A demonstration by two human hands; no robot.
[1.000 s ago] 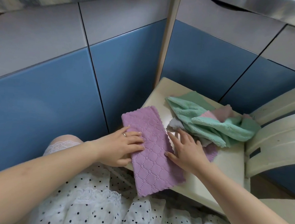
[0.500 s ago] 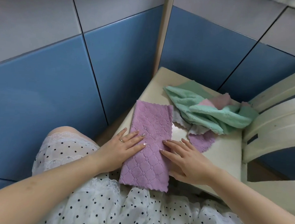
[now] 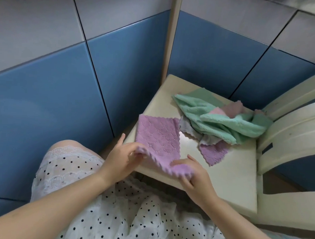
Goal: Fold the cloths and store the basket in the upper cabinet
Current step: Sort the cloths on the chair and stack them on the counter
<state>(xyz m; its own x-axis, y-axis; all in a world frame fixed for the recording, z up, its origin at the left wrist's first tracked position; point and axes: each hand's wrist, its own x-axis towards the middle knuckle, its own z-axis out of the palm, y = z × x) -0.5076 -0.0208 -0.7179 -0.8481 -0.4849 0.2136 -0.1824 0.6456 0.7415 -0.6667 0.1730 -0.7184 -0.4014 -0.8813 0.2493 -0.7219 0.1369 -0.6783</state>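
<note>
A purple quilted cloth (image 3: 158, 137), folded into a strip, lies on the cream chair seat (image 3: 228, 176). My left hand (image 3: 122, 157) pinches its near left corner and my right hand (image 3: 194, 175) pinches its near right corner, so the near end is lifted off the seat. Behind it sits a loose heap of cloths: green ones (image 3: 223, 122) on top, a grey one (image 3: 188, 128) and another purple one (image 3: 214, 154) underneath. No basket shows in the view.
The chair's cream backrest (image 3: 293, 132) curves along the right. Blue and grey cabinet doors (image 3: 119, 69) form a corner behind the seat. My lap in a white dotted dress (image 3: 131, 214) is below the seat's front edge.
Both hands were pressing flat on the purple cloth. Now they grip its near corners and have raised that end from the seat edge.
</note>
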